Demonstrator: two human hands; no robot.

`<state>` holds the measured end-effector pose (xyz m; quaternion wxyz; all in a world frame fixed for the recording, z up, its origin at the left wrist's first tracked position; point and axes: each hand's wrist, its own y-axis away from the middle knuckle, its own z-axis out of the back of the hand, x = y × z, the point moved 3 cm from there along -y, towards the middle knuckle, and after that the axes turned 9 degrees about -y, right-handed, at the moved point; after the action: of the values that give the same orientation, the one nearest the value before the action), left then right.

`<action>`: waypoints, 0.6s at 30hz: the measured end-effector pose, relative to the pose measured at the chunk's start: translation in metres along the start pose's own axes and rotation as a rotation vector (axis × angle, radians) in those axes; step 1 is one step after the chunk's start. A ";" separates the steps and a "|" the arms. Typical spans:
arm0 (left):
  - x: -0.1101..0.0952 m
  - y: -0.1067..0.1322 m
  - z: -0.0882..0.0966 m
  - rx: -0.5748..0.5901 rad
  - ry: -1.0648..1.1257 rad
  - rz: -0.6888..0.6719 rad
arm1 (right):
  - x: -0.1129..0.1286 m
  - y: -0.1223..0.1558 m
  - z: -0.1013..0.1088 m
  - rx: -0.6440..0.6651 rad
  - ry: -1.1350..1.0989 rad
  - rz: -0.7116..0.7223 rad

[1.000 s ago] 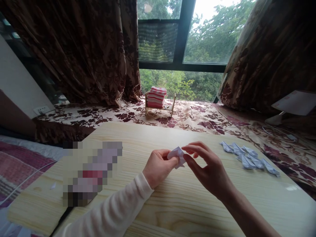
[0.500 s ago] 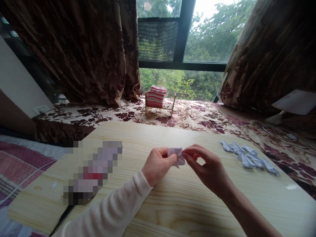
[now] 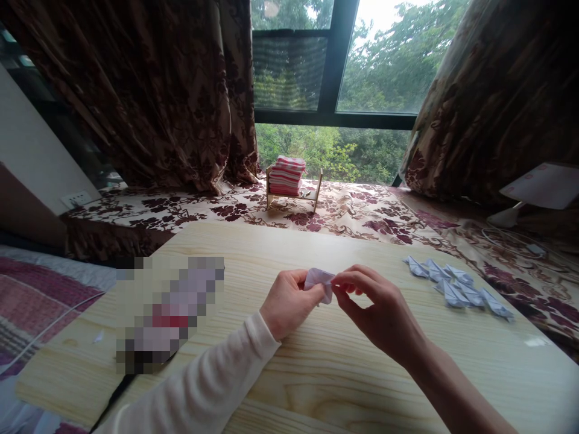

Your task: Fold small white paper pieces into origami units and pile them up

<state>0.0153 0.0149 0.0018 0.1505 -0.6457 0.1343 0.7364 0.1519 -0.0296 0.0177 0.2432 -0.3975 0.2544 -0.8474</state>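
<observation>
A small piece of folded white paper (image 3: 318, 280) is held just above the light wooden table (image 3: 316, 374), pinched from both sides. My left hand (image 3: 288, 302), in a cream sleeve, grips its left side with closed fingers. My right hand (image 3: 377, 310) pinches its right edge between thumb and fingertips. To the right, on the table, lies a row of several finished folded paper shapes (image 3: 459, 289).
A blurred-out patch (image 3: 169, 310) covers something on the table's left. Beyond the table a floral cloth (image 3: 362, 214) covers the window seat, with a small wooden rack of striped cloths (image 3: 289, 181). Dark curtains hang on both sides. A white lamp (image 3: 538, 190) and cable sit far right.
My right fingers have curled in from a spread pose and closed on the paper. The paper has flattened and turned slightly between both hands.
</observation>
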 end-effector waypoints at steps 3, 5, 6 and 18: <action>-0.001 0.000 0.000 0.004 0.001 0.003 | 0.002 0.000 0.000 0.015 0.070 0.038; -0.001 0.000 -0.001 0.014 0.004 0.012 | 0.001 0.001 0.000 0.011 0.063 0.021; 0.000 0.000 -0.001 0.023 0.007 0.014 | 0.000 0.001 0.000 0.006 0.047 0.004; -0.001 0.001 0.000 0.025 -0.023 -0.002 | 0.004 0.001 -0.002 0.022 0.156 0.071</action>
<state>0.0152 0.0141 0.0028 0.1610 -0.6352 0.1413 0.7420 0.1481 -0.0320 0.0179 0.2572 -0.3184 0.2770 -0.8693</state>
